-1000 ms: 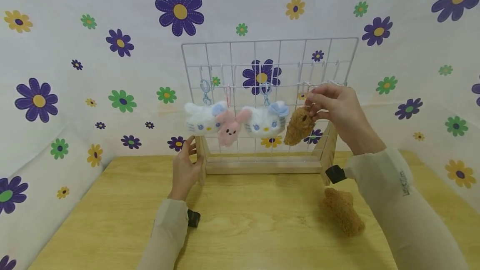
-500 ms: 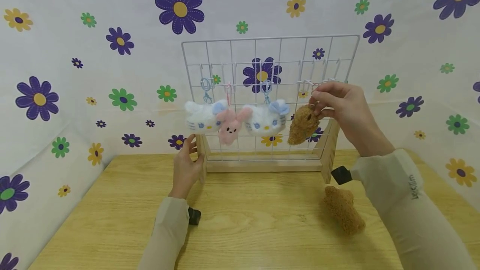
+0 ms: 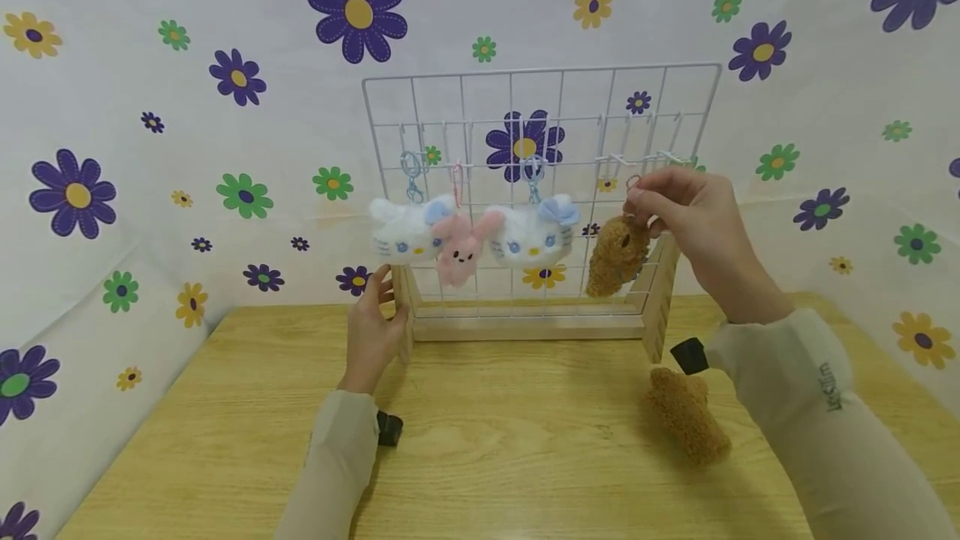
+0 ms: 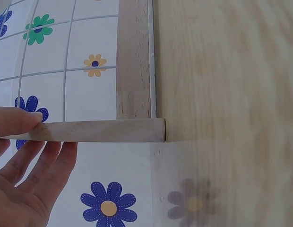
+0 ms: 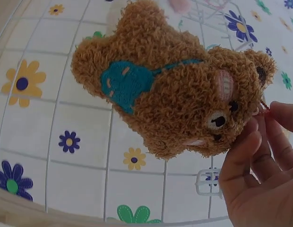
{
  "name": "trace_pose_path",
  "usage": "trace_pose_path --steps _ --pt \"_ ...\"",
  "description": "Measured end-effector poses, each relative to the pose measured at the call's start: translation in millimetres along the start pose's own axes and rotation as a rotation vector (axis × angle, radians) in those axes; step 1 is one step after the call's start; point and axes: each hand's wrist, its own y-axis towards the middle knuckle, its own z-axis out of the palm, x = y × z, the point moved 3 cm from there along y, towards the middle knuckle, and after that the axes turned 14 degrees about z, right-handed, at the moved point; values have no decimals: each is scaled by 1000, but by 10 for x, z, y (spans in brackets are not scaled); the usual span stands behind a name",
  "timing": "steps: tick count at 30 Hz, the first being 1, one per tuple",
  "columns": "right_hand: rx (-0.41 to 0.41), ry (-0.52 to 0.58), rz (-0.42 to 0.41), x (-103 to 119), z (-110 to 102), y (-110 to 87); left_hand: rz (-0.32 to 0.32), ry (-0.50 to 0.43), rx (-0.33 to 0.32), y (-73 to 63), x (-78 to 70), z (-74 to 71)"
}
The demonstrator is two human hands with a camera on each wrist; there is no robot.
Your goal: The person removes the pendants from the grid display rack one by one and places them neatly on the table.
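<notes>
My right hand (image 3: pixel 693 215) pinches the small red loop of a brown plush bear keychain (image 3: pixel 617 261), which dangles in front of the wire grid rack (image 3: pixel 562 67) at its right side. The loop is just below the white hooks (image 3: pixel 621 160). In the right wrist view the curly bear (image 5: pixel 160 109) shows a teal bag on a strap, and finger and thumb meet at the loop by its head. My left hand (image 3: pixel 369 344) grips the rack's left wooden leg (image 4: pixel 113 131), thumb on one side and fingers on the other.
Two white cat plush keychains (image 3: pixel 405 232) with blue bows and a pink rabbit one (image 3: pixel 459 252) hang on the rack's left and middle hooks. Another brown plush (image 3: pixel 688 419) lies on the wooden table (image 3: pixel 510 440) near the right forearm. A flowered cloth (image 3: pixel 285 7) stands behind.
My right hand has moved a little to the right with the bear, which hangs slightly lower against the grid. The left hand keeps its hold on the leg.
</notes>
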Motion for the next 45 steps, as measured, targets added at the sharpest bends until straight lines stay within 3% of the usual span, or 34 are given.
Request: trace_pose_path --steps 6,9,16,23,34,45 --pt "-105 -263 -23 -11 -6 -21 10 12 -9 15 7 -3" --pt "-121 -321 -30 -16 -11 -29 7 13 -4 20 -1 -11" --pt "-56 -259 -2 -102 -48 -38 -24 -5 10 16 -4 -7" --pt "-32 -278 56 -221 -89 -75 2 -14 -6 20 -10 -3" --pt "81 -52 87 -402 -161 -113 -17 -18 4 29 -19 14" --pt "82 -71 138 -497 -206 -156 -37 -18 15 4 -7 3"
